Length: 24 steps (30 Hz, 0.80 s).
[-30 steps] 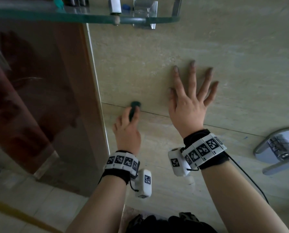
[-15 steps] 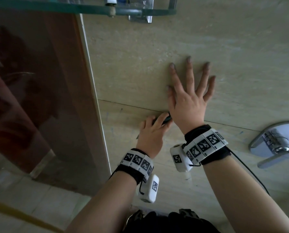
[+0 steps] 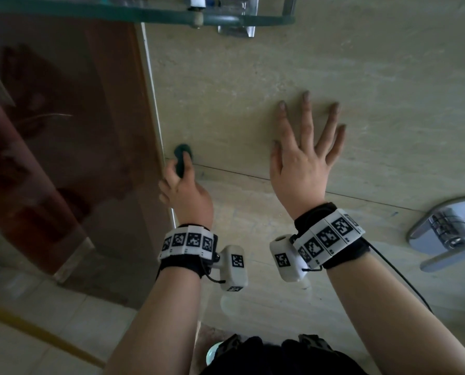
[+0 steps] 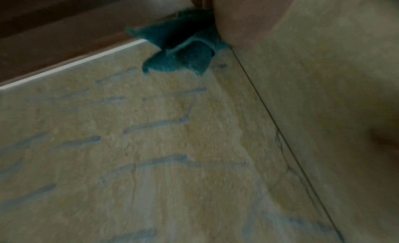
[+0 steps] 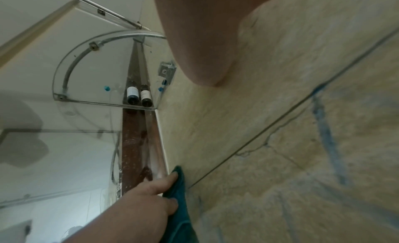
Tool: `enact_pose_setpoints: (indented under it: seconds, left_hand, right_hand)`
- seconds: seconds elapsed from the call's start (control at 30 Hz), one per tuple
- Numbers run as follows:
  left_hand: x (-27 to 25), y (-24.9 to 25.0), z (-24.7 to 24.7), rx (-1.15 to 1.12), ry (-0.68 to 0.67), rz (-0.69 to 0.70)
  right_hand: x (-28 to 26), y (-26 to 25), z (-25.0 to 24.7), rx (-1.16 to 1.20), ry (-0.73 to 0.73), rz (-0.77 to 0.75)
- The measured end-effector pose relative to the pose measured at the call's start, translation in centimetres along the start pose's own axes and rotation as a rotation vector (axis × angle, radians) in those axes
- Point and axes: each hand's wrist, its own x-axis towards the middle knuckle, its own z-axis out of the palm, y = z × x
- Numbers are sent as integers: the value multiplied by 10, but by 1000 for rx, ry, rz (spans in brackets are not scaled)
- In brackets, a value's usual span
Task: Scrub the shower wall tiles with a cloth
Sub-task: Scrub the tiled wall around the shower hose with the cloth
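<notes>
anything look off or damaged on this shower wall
Yes: blue streaks and smears mark the beige stone-look wall tile, one long streak crossing the dark grout line, with shorter dashes below the teal cloth. They look like residue, not cracks.

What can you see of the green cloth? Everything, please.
The cloth is a small dark teal piece, fuzzy and felt-like in the left wrist view, bunched and folded over itself with loose corners sticking out. The left hand pinches it between thumb and fingers and presses it against the beige wall tiles, right at the horizontal grout line and close to the white trim at the corner. In the right wrist view it shows as a strip between that hand and the wall. Whether it is wet cannot be told.
</notes>
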Motion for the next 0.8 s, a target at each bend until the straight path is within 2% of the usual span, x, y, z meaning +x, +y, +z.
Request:
enact_pose_setpoints:
  seconds: [0.07, 0.17, 0.3, 0.53, 0.67, 0.73, 0.8]
  left_hand:
    - [5, -9, -2, -82, 62, 26]
    - [7, -23, 1, -168, 146, 139]
    - [10, -33, 6, -193, 203, 194]
    - [11, -33, 23, -97, 78, 119]
    - [-9, -44, 42, -65, -39, -68]
    - [-18, -51, 45, -84, -202, -243]
    - [-19, -53, 44, -143, -291, -395]
  right_hand:
    - [1, -9, 2, 9, -26, -39]
    - [7, -26, 8, 43, -55, -97]
    - [11, -43, 22, 27, -73, -157]
    - [9, -45, 34, -25, -99, -180]
    - [9, -44, 33, -24, -104, -196]
    - [8, -44, 34, -24, -109, -199]
    - [7, -44, 34, -29, -112, -204]
